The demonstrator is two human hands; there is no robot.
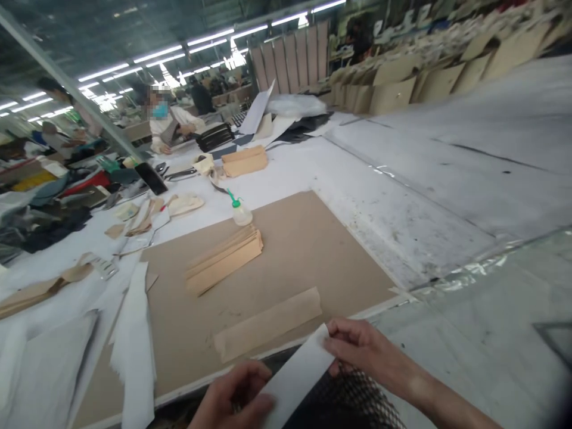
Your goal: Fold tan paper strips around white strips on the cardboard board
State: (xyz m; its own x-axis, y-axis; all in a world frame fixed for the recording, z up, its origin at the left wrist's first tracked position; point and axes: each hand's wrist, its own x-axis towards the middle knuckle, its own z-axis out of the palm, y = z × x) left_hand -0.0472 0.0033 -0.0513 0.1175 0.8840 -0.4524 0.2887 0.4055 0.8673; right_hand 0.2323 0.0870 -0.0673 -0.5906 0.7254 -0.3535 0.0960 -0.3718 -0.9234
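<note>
A white strip [298, 374] of paper or fabric is held between both my hands at the near table edge. My left hand [235, 396] pinches its lower end. Fingers of my right hand [357, 348] are closed on its upper end. Just beyond lies a single tan strip [267, 325] on a brown board [308, 244]. Farther back on the board is a stack of tan strips [223, 259], with a small glue bottle [240, 210] with a green nozzle behind it. Black mesh [344, 399] shows under my hands.
White strips [134, 339] lie at the board's left edge. Tan pieces, scissors and tools [147, 220] are scattered at the back left. A masked person [167, 122] sits across the table. Cardboard boxes [402, 89] line the far right; the white tabletop [447, 179] stretches right.
</note>
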